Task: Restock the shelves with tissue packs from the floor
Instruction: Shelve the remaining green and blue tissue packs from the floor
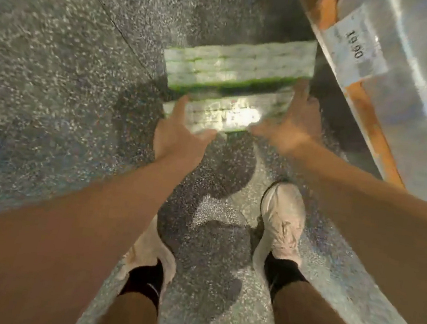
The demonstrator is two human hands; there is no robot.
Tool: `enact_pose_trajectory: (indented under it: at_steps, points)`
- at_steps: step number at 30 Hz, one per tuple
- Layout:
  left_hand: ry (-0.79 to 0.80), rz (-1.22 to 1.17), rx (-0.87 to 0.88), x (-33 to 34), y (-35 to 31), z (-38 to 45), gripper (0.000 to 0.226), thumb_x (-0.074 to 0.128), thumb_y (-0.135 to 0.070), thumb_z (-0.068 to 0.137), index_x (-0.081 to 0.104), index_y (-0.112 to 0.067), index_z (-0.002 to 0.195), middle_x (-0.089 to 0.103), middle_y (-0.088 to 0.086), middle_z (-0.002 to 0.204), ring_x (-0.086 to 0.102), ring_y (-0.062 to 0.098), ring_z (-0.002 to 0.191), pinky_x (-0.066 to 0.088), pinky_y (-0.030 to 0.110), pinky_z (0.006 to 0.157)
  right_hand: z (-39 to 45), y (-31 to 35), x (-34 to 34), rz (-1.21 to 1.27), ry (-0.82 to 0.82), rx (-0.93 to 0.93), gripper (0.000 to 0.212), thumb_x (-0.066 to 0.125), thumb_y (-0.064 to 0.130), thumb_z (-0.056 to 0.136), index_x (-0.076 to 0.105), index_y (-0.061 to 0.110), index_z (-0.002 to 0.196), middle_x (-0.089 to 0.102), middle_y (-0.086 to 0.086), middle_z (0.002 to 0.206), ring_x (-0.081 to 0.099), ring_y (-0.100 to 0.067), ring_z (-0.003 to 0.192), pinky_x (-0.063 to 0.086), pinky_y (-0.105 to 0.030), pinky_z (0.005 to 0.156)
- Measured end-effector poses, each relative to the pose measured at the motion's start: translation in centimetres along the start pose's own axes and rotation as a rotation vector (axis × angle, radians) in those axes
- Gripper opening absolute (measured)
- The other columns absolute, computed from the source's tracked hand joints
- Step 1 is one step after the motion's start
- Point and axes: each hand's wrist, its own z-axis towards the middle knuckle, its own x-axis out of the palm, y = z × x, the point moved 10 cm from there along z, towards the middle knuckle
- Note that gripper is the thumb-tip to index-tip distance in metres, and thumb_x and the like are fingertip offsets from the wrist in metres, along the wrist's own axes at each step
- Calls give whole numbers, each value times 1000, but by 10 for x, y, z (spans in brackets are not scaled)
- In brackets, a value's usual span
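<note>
1. While the picture is blurred by motion, two tissue packs are showing on the floor (pixel 57 77) in front of the person: a nearer tissue pack (pixel 228 113) with a shiny wrap, and a farther tissue pack (pixel 241 63) with green edges lying just behind it, touching it or almost touching.
2. The left hand (pixel 177 133) is reaching to the left end of the nearer tissue pack, with the fingers spread and the thumb lying along the front edge; it is touching the pack but is not yet closing around it.
3. The right hand (pixel 290 128) is coming at the right end of the same pack, also spread wide; it is too blurred to say whether it is touching.
4. Both forearms are stretching down from the lower corners toward the packs, bare, without sleeves.
5. Below the hands, two light shoes are standing on the speckled grey floor, the left shoe (pixel 148 253) and the right shoe (pixel 281 223), with black socks above them.
6. To the right of the packs, the shelf edge (pixel 366 120) is running diagonally, orange and metallic, and it is carrying a price label (pixel 354 47) reading 19.90.
</note>
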Motion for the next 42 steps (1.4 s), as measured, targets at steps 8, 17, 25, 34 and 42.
enact_pose_trajectory:
  at_steps: [8, 17, 25, 34, 42]
  points:
    - [-119, -64, -83, -54, 2, -40, 70, 66, -48, 86, 32, -45, 146, 59, -7, 117, 56, 17, 104, 43, 28, 85, -49, 34, -39, 86, -73, -133, 90, 91, 40, 57, 43, 27, 131, 48, -9, 125, 53, -24, 108, 45, -27, 94]
    - [-281, -134, 169, -314, -79, -157, 54, 65, -59, 80, 52, -41, 129, 64, -10, 87, 61, 28, 101, 51, 42, 90, -208, 181, -212, 157, -254, -251, 74, 75, 70, 61, 56, 36, 124, 56, -7, 116, 51, -20, 98, 44, -27, 85]
    - [-592, -48, 195, -587, -126, -327, 54, 66, -67, 73, 63, -43, 121, 68, 7, 111, 59, 25, 109, 43, 32, 94, -378, 351, -369, 197, -308, -601, 85, 83, 67, 48, 59, 37, 124, 58, -8, 114, 52, -30, 105, 45, -37, 91]
    - [-1122, -104, -63, -799, -26, -675, 56, 65, -66, 76, 64, -35, 123, 67, 4, 120, 57, 25, 115, 42, 32, 93, -679, 540, -444, 221, -262, -1243, 79, 84, 63, 48, 63, 38, 120, 63, -12, 109, 57, -32, 100, 44, -38, 87]
    - [-1612, -82, -441, -844, 142, -1005, 72, 68, -76, 60, 62, -42, 123, 60, 9, 100, 58, 28, 100, 48, 36, 89, -1028, 621, -380, 306, -57, -1790, 79, 75, 71, 55, 57, 43, 126, 58, -12, 117, 54, -35, 102, 43, -40, 91]
